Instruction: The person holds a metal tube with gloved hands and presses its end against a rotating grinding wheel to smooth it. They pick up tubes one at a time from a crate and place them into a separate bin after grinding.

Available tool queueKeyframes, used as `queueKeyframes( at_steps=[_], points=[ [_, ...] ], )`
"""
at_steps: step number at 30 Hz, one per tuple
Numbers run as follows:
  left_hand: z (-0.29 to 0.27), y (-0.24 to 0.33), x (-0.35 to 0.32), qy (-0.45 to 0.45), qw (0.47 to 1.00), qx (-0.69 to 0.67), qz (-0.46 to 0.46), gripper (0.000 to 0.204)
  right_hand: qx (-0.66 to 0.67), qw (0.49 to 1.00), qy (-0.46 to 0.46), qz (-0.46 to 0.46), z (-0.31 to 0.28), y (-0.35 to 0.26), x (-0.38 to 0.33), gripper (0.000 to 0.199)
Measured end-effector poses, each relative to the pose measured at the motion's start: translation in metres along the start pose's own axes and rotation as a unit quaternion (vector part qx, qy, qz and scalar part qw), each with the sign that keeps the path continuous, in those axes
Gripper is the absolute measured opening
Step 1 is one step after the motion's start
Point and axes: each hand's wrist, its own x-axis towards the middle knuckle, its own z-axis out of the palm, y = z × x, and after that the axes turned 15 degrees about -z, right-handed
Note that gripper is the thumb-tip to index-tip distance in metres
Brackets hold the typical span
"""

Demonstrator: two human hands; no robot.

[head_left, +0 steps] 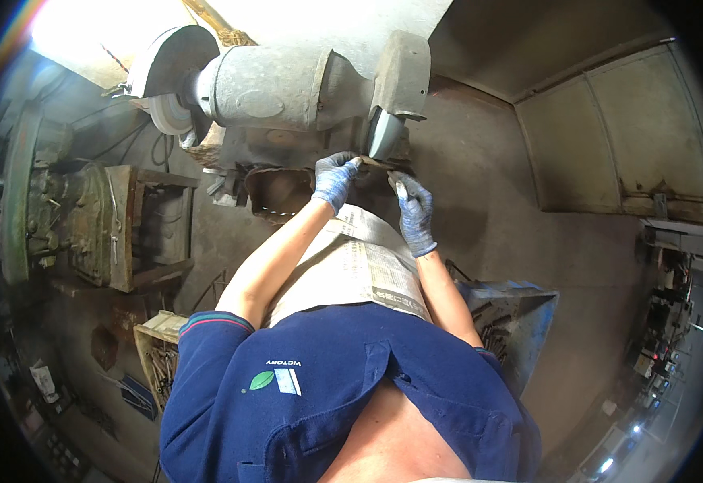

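A grey bench grinder (267, 87) stands in front of me, with one wheel at each end. Its right grinding wheel (385, 135) shows below the guard. Just under that wheel, a thin brownish metal piece (377, 163) spans the gap between my hands. My left hand (335, 181), in a blue-grey glove, pinches the piece's left end. The right end is between the fingers of my right hand (414, 211), gloved alike. The piece is at the wheel's lower edge; whether they touch, I cannot tell. Fingers partly hide the piece.
Newspaper (359, 262) covers my lap. By my right side stands a blue metal bin (541, 322) of long metal parts; a wooden box (158, 330) of parts is at my left. A dark open container (279, 193) sits beneath the grinder. Further left stands a greenish machine (86, 217).
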Motion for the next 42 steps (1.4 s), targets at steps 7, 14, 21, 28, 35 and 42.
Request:
queueKeyframes(
  at_steps=[7,14,21,28,35,42],
  points=[
    [-0.020,0.017,-0.013,0.015,0.999,-0.013,0.026,0.007,0.036,0.999,-0.015,-0.004,0.029,0.001,0.006,0.025],
    [-0.048,0.003,-0.013,-0.004,0.994,0.011,0.105,0.008,0.050,0.995,0.010,-0.090,0.044,-0.025,0.001,0.021],
    [-0.051,0.007,-0.084,-0.051,0.986,0.082,0.137,0.015,-0.009,0.990,-0.063,-0.129,0.028,-0.096,-0.030,0.048],
    [-0.045,0.013,-0.100,-0.127,0.931,0.123,0.319,0.021,-0.134,0.967,-0.030,-0.216,0.028,-0.129,-0.052,0.054],
    [-0.033,0.008,-0.114,-0.167,0.934,0.133,0.285,0.021,-0.216,0.953,-0.016,-0.213,0.021,-0.148,-0.073,0.054],
    [-0.026,0.015,-0.097,-0.216,0.976,0.009,0.021,0.009,-0.260,0.944,-0.014,-0.203,0.022,-0.127,-0.056,0.034]
  ],
)
